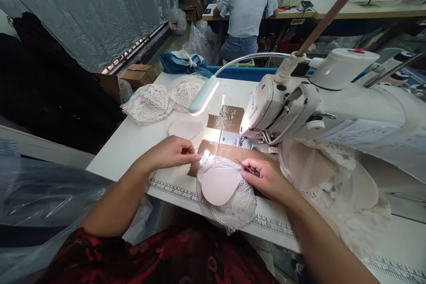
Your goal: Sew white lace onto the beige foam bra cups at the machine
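Observation:
A lace bra cup piece with a smooth beige pad (221, 185) lies at the table's front edge, partly hanging over it. My right hand (262, 175) is closed around small dark thread snips (249, 168), their pointed tips facing left over the lace's upper edge. The thumb also rests against the right side of the piece. My left hand (175, 153) is pinched at the lace's upper left corner; what its fingertips hold is too small to tell. Behind that hand lies a loose beige pad (187, 129).
The sewing machine (266, 102) stands at right, its lamp (203, 95) lit. Lace cups (148, 104) are piled at back left, more lace pieces (329, 177) at right. Brown tape (229, 118) covers part of the table. A co-worker (244, 13) sits ahead, back turned.

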Tool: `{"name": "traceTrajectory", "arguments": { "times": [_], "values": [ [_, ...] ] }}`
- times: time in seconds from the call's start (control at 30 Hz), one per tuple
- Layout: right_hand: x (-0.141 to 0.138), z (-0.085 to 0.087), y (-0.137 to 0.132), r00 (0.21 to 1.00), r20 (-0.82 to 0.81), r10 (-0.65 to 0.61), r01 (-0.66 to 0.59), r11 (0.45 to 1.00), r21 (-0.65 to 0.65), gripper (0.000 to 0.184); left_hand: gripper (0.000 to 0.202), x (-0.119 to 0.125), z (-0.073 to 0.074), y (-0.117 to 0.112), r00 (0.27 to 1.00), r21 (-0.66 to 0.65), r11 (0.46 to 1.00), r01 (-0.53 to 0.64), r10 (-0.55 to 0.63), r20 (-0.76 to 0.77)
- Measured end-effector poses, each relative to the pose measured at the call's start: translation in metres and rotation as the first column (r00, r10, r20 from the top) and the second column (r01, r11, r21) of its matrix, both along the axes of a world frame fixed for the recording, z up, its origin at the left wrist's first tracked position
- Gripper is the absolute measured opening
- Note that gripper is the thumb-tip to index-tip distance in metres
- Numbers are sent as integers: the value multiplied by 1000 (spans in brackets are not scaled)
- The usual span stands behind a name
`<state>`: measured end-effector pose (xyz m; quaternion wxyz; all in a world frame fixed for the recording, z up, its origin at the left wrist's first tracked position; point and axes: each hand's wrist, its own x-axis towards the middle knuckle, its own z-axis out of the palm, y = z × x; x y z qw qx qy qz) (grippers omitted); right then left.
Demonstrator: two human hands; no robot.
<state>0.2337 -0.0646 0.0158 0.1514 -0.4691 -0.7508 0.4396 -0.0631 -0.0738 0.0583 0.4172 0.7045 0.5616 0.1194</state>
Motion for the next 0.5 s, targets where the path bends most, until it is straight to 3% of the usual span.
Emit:
{"name": "traceTrajectory", "arguments": {
  "times": [0.07, 0.17, 0.33, 0.5],
  "values": [
    [1, -2, 1, 1000, -7, 21, -21, 999, 28, 18, 38, -1, -5, -10, 1000, -121, 993, 3, 0, 20],
    [2, -4, 1, 999, -23, 47, -46, 998, 39, 18, 41, 8, -18, -18, 984, -243, 970, 33, 12, 179],
    [3, -4, -1, 994, -67, 91, -90, 996, 11, 19, 41, 33, -35, -18, 917, -188, 981, 51, 29, 399],
    [3, 0, -3, 994, -73, 76, -77, 997, -8, 19, 41, 46, -39, -11, 810, -260, 965, -32, 177, 559]
  ]
}}
